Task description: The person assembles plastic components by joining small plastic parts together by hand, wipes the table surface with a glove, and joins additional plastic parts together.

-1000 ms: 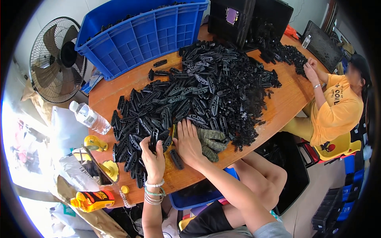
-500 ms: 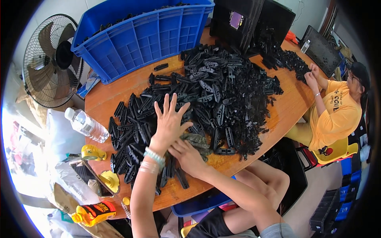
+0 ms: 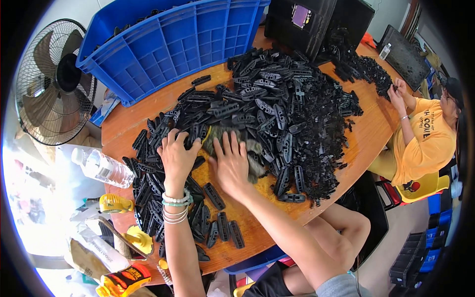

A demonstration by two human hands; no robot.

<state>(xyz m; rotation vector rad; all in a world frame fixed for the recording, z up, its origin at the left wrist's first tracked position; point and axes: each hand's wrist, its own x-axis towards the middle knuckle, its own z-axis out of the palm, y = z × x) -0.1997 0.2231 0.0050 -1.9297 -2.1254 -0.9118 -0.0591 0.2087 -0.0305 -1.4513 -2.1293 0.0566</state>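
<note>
In the head view, the left forearm rises from 6 o'clock, with bracelets around the wrist. The left hand is back upward, its fingers bent and slightly parted, tips pointing down toward 12 o'clock among the black plastic parts; its thumb reaches toward 2 o'clock. Whether it grips anything cannot be told, since the palm is turned away.

The right forearm comes in from 5 o'clock. The right hand lies palm down, fairly flat, fingers moderately spread and pointing near 12 o'clock, thumb toward 11. It rests on a grey-green knitted glove with a yellow edge, near the middle of the bench.

The hand covers much of the glove, whose shape is blurred and hard to make out. The left hand and wrist hide some of the parts below them. The heap of parts spreads from 12 o'clock around to 8, and smaller black pieces run together in a dark mass toward 3. The blue crate at 11 o'clock is cut off by the upper edge, and its front wall hides most of its contents.
</note>
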